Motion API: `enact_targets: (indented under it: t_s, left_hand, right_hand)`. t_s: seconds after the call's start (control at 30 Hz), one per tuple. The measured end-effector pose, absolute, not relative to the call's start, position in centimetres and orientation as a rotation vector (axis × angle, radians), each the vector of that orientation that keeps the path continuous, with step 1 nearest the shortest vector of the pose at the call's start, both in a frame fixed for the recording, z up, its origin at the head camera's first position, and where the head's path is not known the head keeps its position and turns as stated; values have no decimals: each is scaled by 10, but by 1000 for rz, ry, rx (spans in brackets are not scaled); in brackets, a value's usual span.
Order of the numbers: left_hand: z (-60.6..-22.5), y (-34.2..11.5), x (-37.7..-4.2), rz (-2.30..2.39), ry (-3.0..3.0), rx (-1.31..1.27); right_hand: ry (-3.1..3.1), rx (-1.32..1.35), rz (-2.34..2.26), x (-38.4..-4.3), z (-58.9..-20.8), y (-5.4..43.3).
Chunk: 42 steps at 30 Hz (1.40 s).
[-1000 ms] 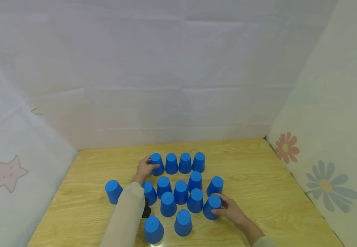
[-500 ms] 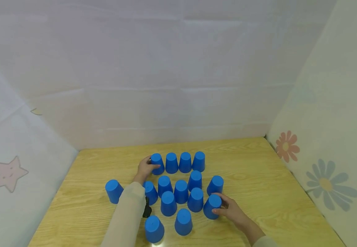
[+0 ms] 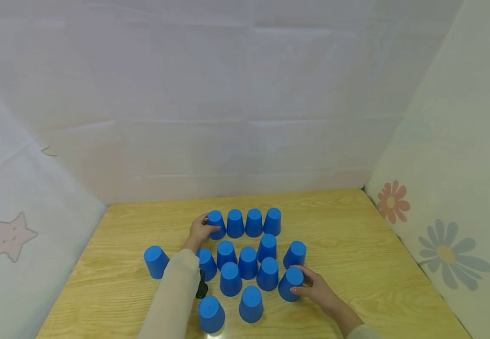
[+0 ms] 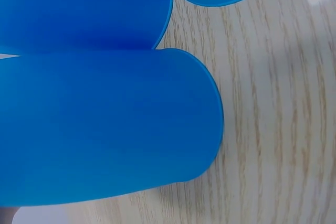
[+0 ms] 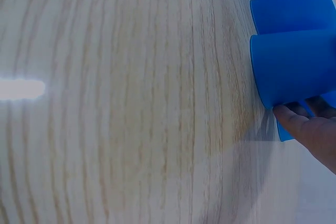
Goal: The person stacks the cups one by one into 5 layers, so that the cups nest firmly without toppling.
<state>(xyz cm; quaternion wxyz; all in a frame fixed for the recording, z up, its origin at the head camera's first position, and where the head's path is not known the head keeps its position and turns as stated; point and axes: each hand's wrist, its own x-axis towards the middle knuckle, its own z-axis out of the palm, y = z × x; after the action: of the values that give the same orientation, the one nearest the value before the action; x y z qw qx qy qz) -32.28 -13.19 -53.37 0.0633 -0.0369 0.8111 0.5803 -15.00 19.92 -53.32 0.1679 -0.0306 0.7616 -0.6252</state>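
1. Two grasped cups, mouth-down on the table (image 3: 355, 235): far-left cup (image 3: 216, 225) of the back row in the left hand (image 3: 200, 232), right-end cup (image 3: 289, 284) of a nearer row in the right hand (image 3: 317, 289).
2. Could topple the neighbour cup (image 3: 294, 254) just behind, by releasing the right hand too abruptly.
3. Could brush the partly hidden cup (image 3: 207, 265) with the left sleeve (image 3: 176, 285), if drawing back low.

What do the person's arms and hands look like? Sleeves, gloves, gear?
Left hand and right hand: bare, no gloves. Left sleeve: long, plain cream, no visible markings. Right sleeve: similarly pale, only its end in frame. A small black item shows beside the left sleeve; can't tell if it's worn. No cables visible.
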Motion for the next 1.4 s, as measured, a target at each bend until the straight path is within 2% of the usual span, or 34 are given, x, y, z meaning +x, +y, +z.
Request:
enact_targets:
  t_s: [0.73, 1.4]
  left_hand:
    - [-529, -139, -319, 1701, 2410, -132]
    - [-502, -159, -294, 1763, 2467, 65]
  right_hand:
    - [2161, -45, -1772, -149, -530, 195]
    - [2223, -21, -1756, -148, -524, 199]
